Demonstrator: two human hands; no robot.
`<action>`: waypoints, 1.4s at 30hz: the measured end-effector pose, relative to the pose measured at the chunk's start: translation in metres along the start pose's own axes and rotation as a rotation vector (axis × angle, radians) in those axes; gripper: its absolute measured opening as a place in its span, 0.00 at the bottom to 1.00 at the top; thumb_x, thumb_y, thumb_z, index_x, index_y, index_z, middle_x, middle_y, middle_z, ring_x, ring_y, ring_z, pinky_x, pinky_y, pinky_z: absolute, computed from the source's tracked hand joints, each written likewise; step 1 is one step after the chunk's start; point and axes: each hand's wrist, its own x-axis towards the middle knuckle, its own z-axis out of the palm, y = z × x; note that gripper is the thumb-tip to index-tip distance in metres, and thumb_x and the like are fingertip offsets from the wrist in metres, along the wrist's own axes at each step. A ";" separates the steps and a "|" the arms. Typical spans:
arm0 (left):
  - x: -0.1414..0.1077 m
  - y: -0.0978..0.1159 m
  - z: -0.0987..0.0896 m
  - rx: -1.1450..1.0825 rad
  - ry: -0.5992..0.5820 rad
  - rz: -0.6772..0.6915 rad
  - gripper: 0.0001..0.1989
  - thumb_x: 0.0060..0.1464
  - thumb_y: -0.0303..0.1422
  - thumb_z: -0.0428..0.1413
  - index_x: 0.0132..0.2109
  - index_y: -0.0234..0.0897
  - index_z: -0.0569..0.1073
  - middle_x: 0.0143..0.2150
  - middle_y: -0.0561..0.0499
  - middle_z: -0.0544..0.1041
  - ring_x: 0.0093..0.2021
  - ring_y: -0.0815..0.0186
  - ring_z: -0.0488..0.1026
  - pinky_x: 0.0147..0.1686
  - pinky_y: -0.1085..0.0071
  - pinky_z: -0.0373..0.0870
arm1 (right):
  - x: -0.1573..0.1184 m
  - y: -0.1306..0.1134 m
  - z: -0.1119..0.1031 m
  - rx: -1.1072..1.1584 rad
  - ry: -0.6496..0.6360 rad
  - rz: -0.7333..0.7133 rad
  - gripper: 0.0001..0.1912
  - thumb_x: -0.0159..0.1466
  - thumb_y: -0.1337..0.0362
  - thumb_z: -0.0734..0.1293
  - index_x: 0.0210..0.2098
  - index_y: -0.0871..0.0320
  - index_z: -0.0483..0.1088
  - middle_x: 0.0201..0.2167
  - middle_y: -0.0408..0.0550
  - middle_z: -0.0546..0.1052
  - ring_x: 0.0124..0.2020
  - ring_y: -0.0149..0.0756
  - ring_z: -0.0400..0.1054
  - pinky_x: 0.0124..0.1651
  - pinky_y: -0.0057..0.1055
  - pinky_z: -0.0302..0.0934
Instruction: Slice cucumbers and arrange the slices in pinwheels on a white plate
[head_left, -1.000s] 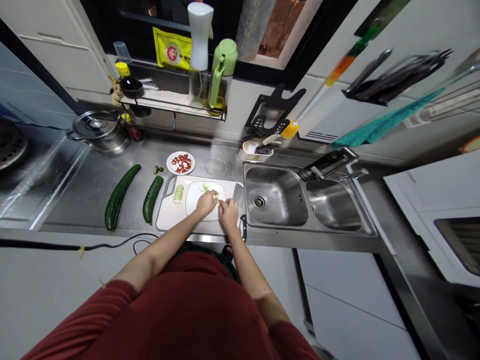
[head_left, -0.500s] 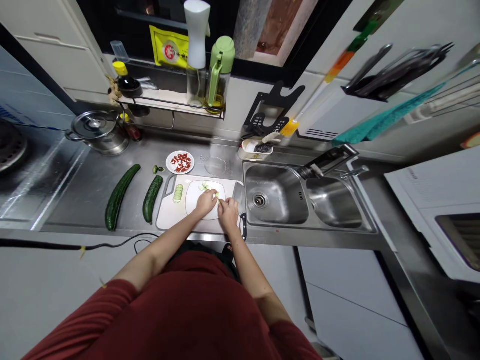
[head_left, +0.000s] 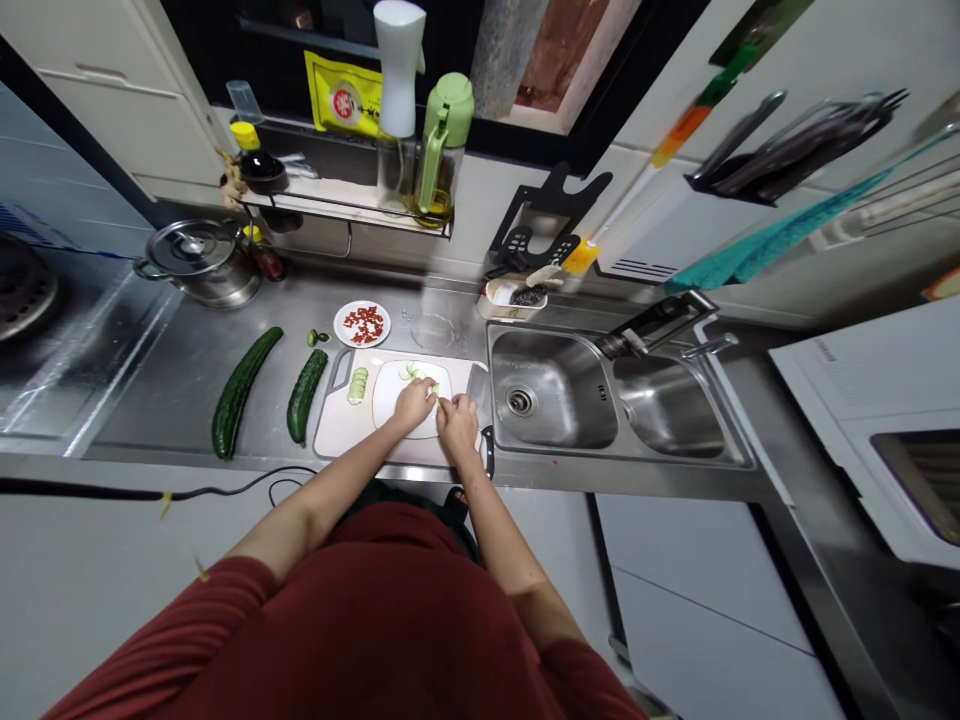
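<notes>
Both hands meet over a white plate point(head_left: 387, 393) that lies on a pale cutting board point(head_left: 337, 425). My left hand point(head_left: 413, 403) and my right hand point(head_left: 457, 420) pinch a small pale-green cucumber slice point(head_left: 436, 389) between their fingertips, partly hidden by the fingers. Several curved cucumber slices point(head_left: 410, 371) lie at the plate's far side. To the left on the board, a row of overlapping cucumber slices point(head_left: 358, 386) rests. A knife point(head_left: 489, 450) with a black handle lies at the board's right edge, its blade partly behind my right hand.
Left of the board lie a long cucumber point(head_left: 244, 390) and a cut cucumber point(head_left: 306, 397), with cucumber ends point(head_left: 318, 338) behind. A small plate of red pieces point(head_left: 342, 332) stands beyond the board. A double sink point(head_left: 555, 390) is at right, a steel pot point(head_left: 201, 262) at back left.
The hands stay over the plate with the cucumber slice between them, almost unmoved. The whole view has shifted very slightly.
</notes>
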 end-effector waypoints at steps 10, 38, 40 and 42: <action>-0.002 0.001 -0.001 0.004 0.004 0.003 0.14 0.58 0.31 0.51 0.51 0.39 0.71 0.43 0.46 0.74 0.41 0.63 0.71 0.43 0.69 0.66 | 0.004 -0.001 -0.003 -0.034 -0.041 -0.016 0.13 0.66 0.63 0.60 0.46 0.53 0.74 0.44 0.52 0.65 0.44 0.42 0.54 0.43 0.33 0.52; -0.032 -0.008 -0.005 -0.191 0.213 0.021 0.13 0.56 0.29 0.51 0.47 0.36 0.74 0.38 0.48 0.74 0.36 0.66 0.71 0.43 0.70 0.67 | 0.000 -0.009 -0.004 0.070 0.033 -0.036 0.13 0.67 0.63 0.60 0.44 0.56 0.75 0.42 0.52 0.66 0.43 0.41 0.55 0.45 0.33 0.53; -0.040 -0.012 -0.008 -0.224 0.268 0.017 0.12 0.55 0.29 0.51 0.46 0.36 0.74 0.37 0.49 0.74 0.34 0.66 0.71 0.41 0.70 0.67 | -0.002 -0.011 -0.004 0.089 0.053 -0.044 0.13 0.66 0.64 0.60 0.44 0.57 0.75 0.41 0.52 0.67 0.43 0.41 0.56 0.46 0.34 0.53; -0.046 -0.017 -0.011 -0.242 0.322 0.008 0.12 0.55 0.29 0.51 0.45 0.37 0.74 0.35 0.49 0.73 0.33 0.66 0.70 0.40 0.70 0.67 | -0.003 -0.013 -0.005 0.105 0.070 -0.046 0.13 0.66 0.64 0.61 0.43 0.57 0.75 0.41 0.52 0.67 0.43 0.42 0.56 0.45 0.34 0.53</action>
